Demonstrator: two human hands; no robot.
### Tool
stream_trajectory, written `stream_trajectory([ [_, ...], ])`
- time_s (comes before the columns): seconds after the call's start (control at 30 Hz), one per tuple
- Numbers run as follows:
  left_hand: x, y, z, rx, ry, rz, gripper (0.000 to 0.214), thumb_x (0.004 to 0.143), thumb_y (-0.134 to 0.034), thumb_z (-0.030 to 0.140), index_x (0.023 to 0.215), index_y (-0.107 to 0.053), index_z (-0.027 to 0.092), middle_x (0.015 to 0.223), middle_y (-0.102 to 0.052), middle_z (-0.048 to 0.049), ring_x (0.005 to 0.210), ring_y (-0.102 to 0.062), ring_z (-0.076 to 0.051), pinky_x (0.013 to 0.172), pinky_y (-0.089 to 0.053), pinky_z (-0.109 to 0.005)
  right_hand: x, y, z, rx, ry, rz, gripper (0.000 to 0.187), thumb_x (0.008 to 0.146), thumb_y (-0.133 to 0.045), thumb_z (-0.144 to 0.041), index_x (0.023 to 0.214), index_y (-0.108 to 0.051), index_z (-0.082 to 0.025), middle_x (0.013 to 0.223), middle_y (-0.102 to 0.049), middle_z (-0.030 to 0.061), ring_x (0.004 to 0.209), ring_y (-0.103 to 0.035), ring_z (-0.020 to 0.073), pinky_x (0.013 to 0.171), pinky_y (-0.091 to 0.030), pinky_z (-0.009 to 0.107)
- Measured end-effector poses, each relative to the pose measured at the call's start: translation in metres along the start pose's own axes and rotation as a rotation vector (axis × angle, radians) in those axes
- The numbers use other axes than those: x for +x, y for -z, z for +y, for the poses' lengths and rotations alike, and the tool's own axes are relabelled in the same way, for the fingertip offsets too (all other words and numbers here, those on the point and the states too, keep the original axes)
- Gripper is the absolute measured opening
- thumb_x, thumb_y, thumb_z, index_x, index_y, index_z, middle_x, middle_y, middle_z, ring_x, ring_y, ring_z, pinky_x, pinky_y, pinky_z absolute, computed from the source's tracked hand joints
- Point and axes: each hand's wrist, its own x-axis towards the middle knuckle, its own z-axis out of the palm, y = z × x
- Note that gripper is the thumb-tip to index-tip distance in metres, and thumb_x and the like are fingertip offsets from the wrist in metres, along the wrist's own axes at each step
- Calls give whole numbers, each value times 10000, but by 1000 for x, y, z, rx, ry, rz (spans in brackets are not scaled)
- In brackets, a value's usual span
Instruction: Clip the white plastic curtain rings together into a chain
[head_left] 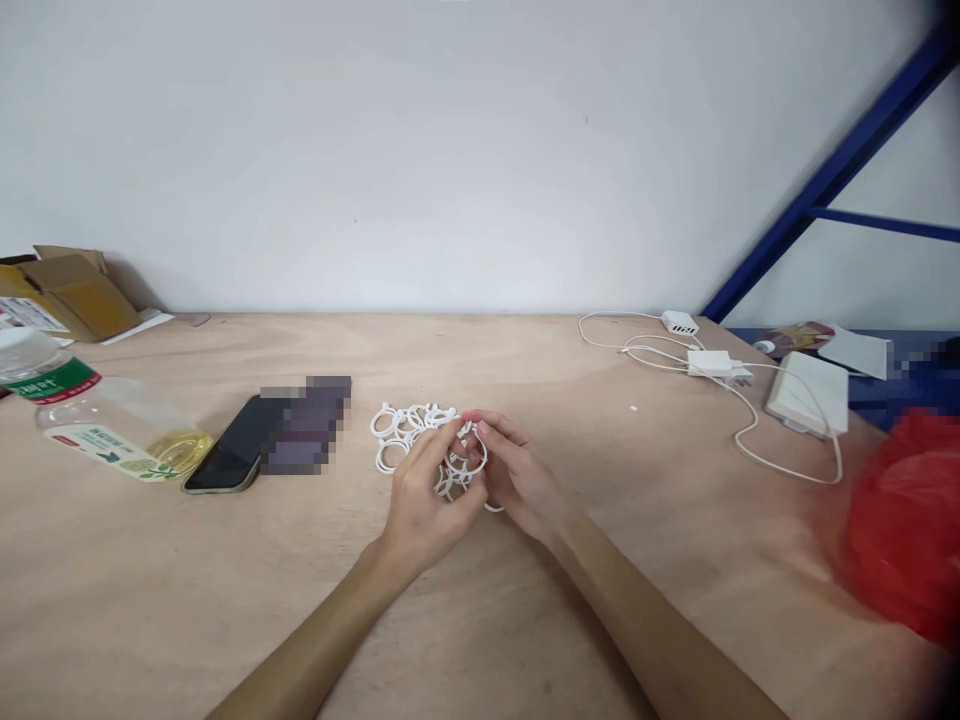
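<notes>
A pile of several white plastic rings (405,425) lies on the wooden table (525,620), just ahead of me. My left hand (424,505) and my right hand (517,475) meet over the near side of the pile. Both pinch white rings (466,460) between their fingertips, the fingers curled and touching each other. More rings lie under and between the two hands, partly hidden.
A dark phone (232,445) and a plastic bottle lying on its side (105,420) are to the left, a cardboard box (64,290) at the far left. White chargers and cables (712,365), a white box (810,395) and a red bag (907,520) are on the right.
</notes>
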Motion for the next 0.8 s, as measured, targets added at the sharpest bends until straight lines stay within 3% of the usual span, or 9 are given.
stream_trajectory([
  [0.17,-2,-2,-3,76,35,34,488,718,-648,207,1195,-546,177,974,-664,-56,823,-614,-179,771,-519,-332,2,6,1,85,-30,-12,207,682,-771,-286,848,-681,-203,689,-618,-32,641,-543,86,637,-426,219],
  [0.33,-3,-1,-5,135,7,32,378,750,-686,342,1078,-590,181,903,-688,-51,748,-615,-171,709,-523,-315,6,13,2,145,-66,-32,195,708,-748,-296,860,-670,-203,693,-586,-42,631,-526,81,607,-421,209],
  [0.53,-3,-1,-8,113,-143,60,379,794,-634,247,1159,-573,164,829,-682,-50,716,-619,-160,692,-515,-284,4,10,5,135,-91,-65,192,732,-720,-338,856,-670,-200,681,-565,-29,663,-530,109,660,-439,249],
  [0.8,-4,0,-6,122,-162,60,357,793,-626,234,1137,-581,148,753,-670,-37,668,-610,-148,653,-511,-269,5,10,9,132,-81,-142,214,736,-704,-389,723,-628,-189,662,-524,-25,636,-493,107,647,-434,248],
])
